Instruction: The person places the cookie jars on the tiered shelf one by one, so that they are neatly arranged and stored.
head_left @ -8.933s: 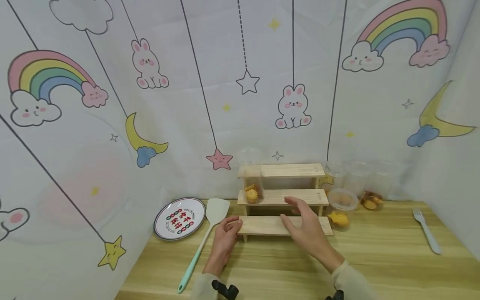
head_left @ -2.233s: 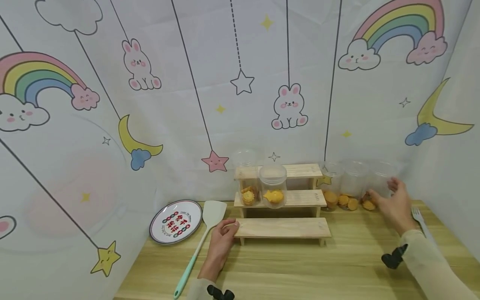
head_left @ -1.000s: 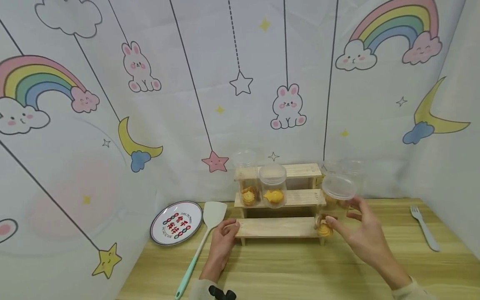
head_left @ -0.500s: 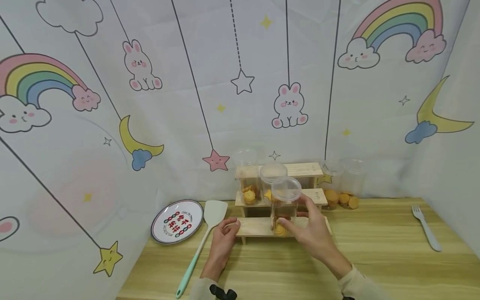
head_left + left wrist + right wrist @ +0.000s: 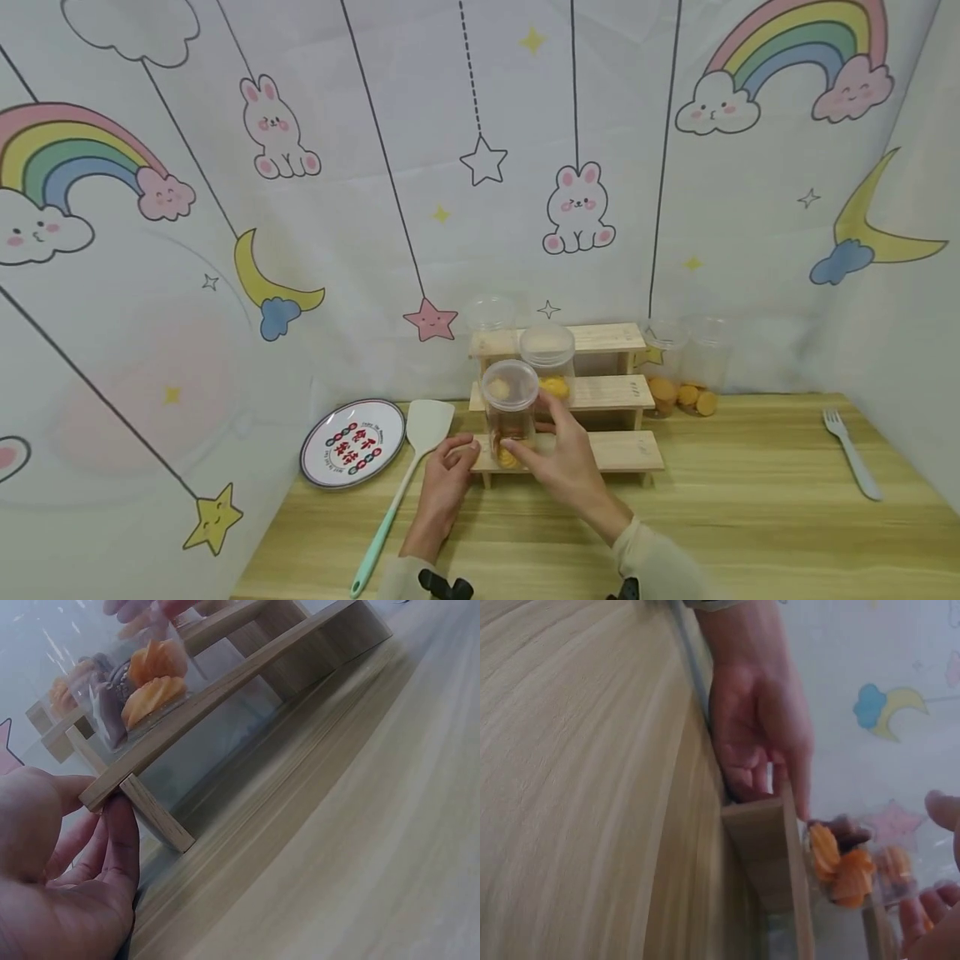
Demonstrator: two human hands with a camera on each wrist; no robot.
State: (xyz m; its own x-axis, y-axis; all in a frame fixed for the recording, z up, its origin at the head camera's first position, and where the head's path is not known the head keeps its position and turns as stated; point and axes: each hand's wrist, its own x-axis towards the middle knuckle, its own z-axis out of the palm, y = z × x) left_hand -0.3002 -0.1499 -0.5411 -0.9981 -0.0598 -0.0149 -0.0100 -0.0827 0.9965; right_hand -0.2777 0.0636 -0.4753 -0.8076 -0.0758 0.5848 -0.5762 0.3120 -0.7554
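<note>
My left hand (image 5: 444, 485) pinches the left end of the lowest step of a wooden three-step display rack (image 5: 618, 450); the left wrist view shows thumb and fingers on that corner. My right hand (image 5: 573, 467) grips a clear lidded jar (image 5: 511, 417) at the left end of this step. Swirled orange cookies (image 5: 154, 686) and darker pieces lie in the jar's bottom, which appears to touch the wood. Behind it on the middle step stand a jar with yellow cookies (image 5: 547, 354) and another clear jar (image 5: 491, 317), partly hidden.
Two more jars with round cookies (image 5: 663, 367) stand right of the rack. A fork (image 5: 852, 454) lies far right. On the left are a spatula (image 5: 405, 487) and a plate with red lettering (image 5: 352, 443). A printed cloth (image 5: 360, 208) hangs behind.
My right hand took the jar from the right-hand group and carried it left across the lowest step to its left end. The left hand has stayed on the rack.
</note>
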